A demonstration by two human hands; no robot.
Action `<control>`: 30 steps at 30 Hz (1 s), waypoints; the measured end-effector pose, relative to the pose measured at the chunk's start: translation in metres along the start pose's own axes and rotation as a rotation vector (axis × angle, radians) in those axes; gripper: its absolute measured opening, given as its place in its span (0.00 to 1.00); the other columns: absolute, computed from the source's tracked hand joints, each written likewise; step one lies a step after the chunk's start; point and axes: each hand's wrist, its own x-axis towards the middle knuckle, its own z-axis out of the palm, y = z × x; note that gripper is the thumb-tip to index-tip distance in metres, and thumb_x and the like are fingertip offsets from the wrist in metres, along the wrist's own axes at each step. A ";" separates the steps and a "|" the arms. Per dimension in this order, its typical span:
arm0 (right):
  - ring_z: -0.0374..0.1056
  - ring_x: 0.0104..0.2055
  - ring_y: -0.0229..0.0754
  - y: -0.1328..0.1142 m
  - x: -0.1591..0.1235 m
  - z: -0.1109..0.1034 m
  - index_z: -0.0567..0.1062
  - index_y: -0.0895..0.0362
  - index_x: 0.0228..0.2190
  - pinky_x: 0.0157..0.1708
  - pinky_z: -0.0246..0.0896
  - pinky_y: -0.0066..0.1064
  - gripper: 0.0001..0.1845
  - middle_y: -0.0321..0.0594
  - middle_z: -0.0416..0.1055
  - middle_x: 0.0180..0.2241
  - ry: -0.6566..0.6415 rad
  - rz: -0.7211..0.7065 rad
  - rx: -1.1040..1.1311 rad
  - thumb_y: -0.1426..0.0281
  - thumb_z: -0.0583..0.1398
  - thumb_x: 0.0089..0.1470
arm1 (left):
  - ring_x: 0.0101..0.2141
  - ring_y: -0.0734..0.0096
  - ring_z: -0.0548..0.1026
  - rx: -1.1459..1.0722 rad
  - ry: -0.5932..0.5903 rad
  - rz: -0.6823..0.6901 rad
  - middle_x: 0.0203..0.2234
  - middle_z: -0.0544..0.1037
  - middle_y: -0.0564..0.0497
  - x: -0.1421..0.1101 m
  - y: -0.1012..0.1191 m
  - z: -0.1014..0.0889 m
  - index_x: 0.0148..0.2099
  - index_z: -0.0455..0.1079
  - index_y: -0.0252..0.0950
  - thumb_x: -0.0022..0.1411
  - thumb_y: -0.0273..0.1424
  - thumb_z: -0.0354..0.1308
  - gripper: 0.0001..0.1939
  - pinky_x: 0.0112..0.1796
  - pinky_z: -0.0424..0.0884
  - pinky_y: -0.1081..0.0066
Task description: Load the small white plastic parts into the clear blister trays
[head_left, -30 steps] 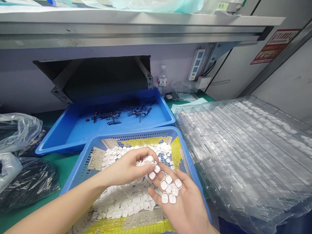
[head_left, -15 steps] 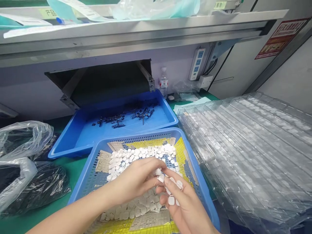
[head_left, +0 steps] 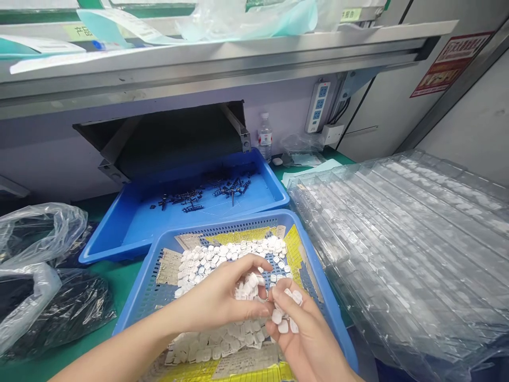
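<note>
My left hand (head_left: pixel 222 294) is above the blue basket (head_left: pixel 296 216), its thumb and fingers curled in a C round a cluster of small white rounded-square pieces (head_left: pixel 249 285). Close by on the right, my right hand (head_left: pixel 300 323) cups several more of these pieces (head_left: pixel 283 326) in its palm and bent fingers. The fingertips of both hands nearly meet. Below them, many loose white pieces (head_left: pixel 222 252) are heaped at the back of the basket, and others (head_left: pixel 210 350) lie at its front, partly hidden by my left arm. Yellow and grey taped sheets line the basket.
Behind the basket, a blue tray (head_left: pixel 131 223) holds black plastic parts (head_left: pixel 193 196) under a dark chute (head_left: pixel 175 132). Stacked clear trays (head_left: pixel 397 233) stand on the right. Plastic bags with black contents (head_left: pixel 75 302) lie left. A water bottle (head_left: pixel 264 138) stands behind, and a shelf (head_left: pixel 222 63) overhangs.
My left hand has opened its grip wider and drawn slightly away from my right hand, showing the white pieces inside it. My right fingers have curled in more.
</note>
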 end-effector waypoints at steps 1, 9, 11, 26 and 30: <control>0.58 0.22 0.30 0.000 0.000 0.000 0.67 0.57 0.26 0.20 0.53 0.22 0.13 0.33 0.64 0.22 -0.021 -0.003 -0.042 0.66 0.65 0.38 | 0.35 0.72 0.66 0.013 -0.014 -0.001 0.34 0.68 0.57 0.000 0.000 0.001 0.47 0.57 0.45 0.52 0.31 0.57 0.20 0.36 0.62 0.72; 0.47 0.15 0.25 0.003 -0.003 0.000 0.68 0.57 0.34 0.16 0.37 0.22 0.22 0.27 0.53 0.17 -0.100 -0.059 -0.439 0.59 0.64 0.37 | 0.32 0.69 0.67 0.121 -0.153 -0.073 0.33 0.70 0.55 -0.005 0.003 0.007 0.54 0.49 0.45 0.49 0.22 0.49 0.30 0.32 0.62 0.70; 0.45 0.14 0.25 0.003 -0.003 0.000 0.68 0.57 0.33 0.15 0.35 0.22 0.22 0.26 0.52 0.16 -0.094 -0.068 -0.494 0.58 0.63 0.37 | 0.32 0.69 0.67 0.148 -0.147 -0.064 0.34 0.70 0.54 -0.006 0.004 0.009 0.54 0.48 0.46 0.49 0.21 0.49 0.31 0.32 0.62 0.71; 0.49 0.20 0.28 -0.001 -0.004 0.001 0.68 0.59 0.27 0.20 0.46 0.22 0.13 0.30 0.56 0.18 -0.056 -0.068 -0.186 0.62 0.61 0.44 | 0.39 0.68 0.66 0.121 -0.072 0.043 0.43 0.67 0.51 -0.007 0.005 0.007 0.53 0.53 0.43 0.53 0.25 0.51 0.25 0.40 0.63 0.67; 0.55 0.24 0.31 -0.002 0.001 0.001 0.70 0.59 0.25 0.20 0.50 0.22 0.10 0.35 0.62 0.22 -0.007 -0.028 0.032 0.66 0.63 0.41 | 0.38 0.70 0.67 -0.071 -0.063 0.014 0.36 0.70 0.53 -0.003 0.003 0.003 0.50 0.55 0.42 0.52 0.24 0.53 0.23 0.40 0.64 0.68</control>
